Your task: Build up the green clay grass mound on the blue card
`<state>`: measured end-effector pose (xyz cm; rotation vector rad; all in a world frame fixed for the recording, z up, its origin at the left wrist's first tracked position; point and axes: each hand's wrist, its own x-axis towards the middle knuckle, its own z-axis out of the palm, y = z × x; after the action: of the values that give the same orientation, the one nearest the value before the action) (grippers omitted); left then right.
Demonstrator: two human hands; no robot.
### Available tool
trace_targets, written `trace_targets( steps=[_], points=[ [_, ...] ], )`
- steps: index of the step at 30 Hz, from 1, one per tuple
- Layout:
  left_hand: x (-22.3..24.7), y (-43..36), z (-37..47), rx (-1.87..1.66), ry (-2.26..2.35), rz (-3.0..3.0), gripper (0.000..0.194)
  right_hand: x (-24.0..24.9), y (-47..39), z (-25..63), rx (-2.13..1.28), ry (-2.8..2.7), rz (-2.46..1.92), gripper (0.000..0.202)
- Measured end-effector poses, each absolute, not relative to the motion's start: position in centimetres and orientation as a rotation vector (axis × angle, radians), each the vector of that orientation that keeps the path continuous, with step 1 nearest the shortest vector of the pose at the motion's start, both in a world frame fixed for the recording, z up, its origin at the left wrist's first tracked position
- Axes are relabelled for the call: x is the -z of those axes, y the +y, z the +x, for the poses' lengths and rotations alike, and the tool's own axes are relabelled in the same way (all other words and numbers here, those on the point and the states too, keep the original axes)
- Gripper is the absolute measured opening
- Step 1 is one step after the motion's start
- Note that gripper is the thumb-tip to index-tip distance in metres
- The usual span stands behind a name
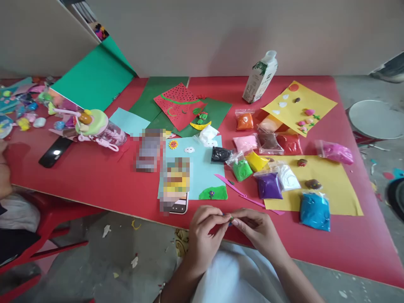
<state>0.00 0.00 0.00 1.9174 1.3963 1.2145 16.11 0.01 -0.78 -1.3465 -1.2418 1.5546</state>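
Note:
At the table's front edge, my left hand (206,231) and my right hand (255,229) meet with fingertips closed on a small blue-and-green piece of modelling clay (231,219), mostly hidden by the fingers. Just beyond lies a light blue sheet (195,162) bearing a clay sun (173,144), white clouds and a green clay patch (213,193) with a tiny purple flower. A pink clay knife (230,185) and another thin pink tool (252,201) rest between the sheet and several bags of clay, including purple (268,186), green (242,169), black (221,155) and blue (314,212).
A blurred-out phone (179,205) overlaps the blue sheet's left corner. A drink carton (260,78) stands at the back near a yellow decorated sheet (311,103). Leftward are a lidded cup (101,128), a dark phone (56,151) and a seated person's arm (4,174). A round stool (375,119) stands right.

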Motion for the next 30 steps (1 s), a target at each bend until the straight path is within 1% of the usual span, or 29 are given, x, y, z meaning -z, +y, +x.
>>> trace_targets(
  steps=[3,6,9,11,14,17,20,23,27,30],
  points=[
    [-0.2,-0.2,0.1,-1.201,1.404,1.871,0.009,0.8,0.2,16.2,-1.56,-1.218,-1.321,0.027],
    [-0.2,-0.3,-0.2,-1.155,1.431,1.594,0.01,1.1,0.3,16.2,-1.533,-1.195,-1.321,0.028],
    [0.1,-0.3,-0.5,-1.11,1.392,1.198,0.022,1.6,0.2,16.1,-1.517,-1.128,-1.311,0.028],
    [0.3,-0.3,-0.5,-1.08,1.363,1.048,0.029,1.7,0.1,16.0,-1.505,-1.085,-1.291,0.028],
    [0.6,-0.4,-0.3,-1.043,1.35,0.977,0.03,1.5,0.0,15.7,-1.478,-1.054,-1.272,0.028],
    [0.6,-0.2,0.0,-1.033,1.301,0.962,0.026,1.3,0.1,15.6,-1.501,-1.052,-1.272,0.026],
    [0.3,0.1,0.0,-1.043,1.251,1.028,0.025,1.4,0.3,15.7,-1.528,-1.068,-1.283,0.028],
    [-0.1,0.7,-0.3,-1.012,1.204,1.21,0.023,1.2,0.6,16.0,-1.57,-1.153,-1.287,0.031],
    [-0.2,1.2,-0.5,-1.02,1.251,1.537,0.013,-0.3,0.8,17.1,-1.647,-1.311,-1.266,0.036],
    [0.1,1.2,-0.4,-1.078,1.307,1.584,0.012,-1.6,1.3,18.8,-1.621,-1.45,-1.278,0.036]
  ],
)
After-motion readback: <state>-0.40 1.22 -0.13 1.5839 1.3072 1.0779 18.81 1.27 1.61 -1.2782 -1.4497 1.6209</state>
